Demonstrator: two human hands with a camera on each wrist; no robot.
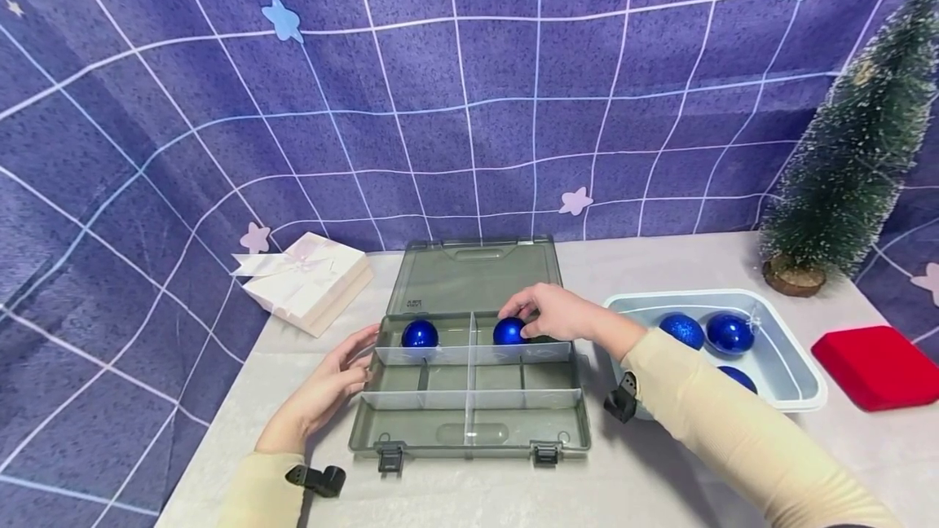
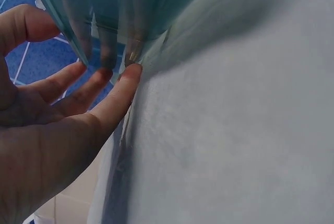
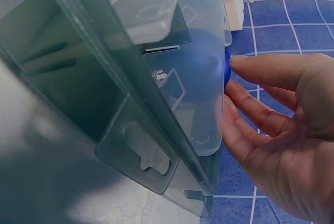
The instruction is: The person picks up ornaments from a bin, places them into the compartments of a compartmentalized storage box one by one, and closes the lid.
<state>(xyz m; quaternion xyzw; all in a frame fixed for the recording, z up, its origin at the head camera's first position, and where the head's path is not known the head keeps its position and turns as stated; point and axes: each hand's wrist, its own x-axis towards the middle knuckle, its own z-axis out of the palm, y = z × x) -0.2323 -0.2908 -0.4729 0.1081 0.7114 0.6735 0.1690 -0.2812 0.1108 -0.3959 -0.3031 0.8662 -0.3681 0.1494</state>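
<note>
In the head view a grey-green clear plastic divided box (image 1: 469, 430) lies with its lid (image 1: 477, 271) folded back. One shiny blue ball ornament (image 1: 420, 336) rests in the back left compartment. My right hand (image 1: 553, 312) holds a second blue ball ornament (image 1: 509, 332) in the back right compartment, thumb and fingers around it. Seen from the right wrist, that ball (image 3: 203, 67) shows blurred behind a clear divider (image 3: 209, 125). My left hand (image 1: 330, 385) rests against the box's left side. Its extended fingers (image 2: 117, 91) touch the box wall (image 2: 68, 31) in the left wrist view.
A white plastic tub (image 1: 788, 398) at the right holds several blue balls, partly behind my right sleeve (image 1: 719, 422). A red box (image 1: 876, 367) lies beyond it. A small frosted tree (image 1: 844, 137) stands back right, a ribboned white gift box (image 1: 308, 283) back left.
</note>
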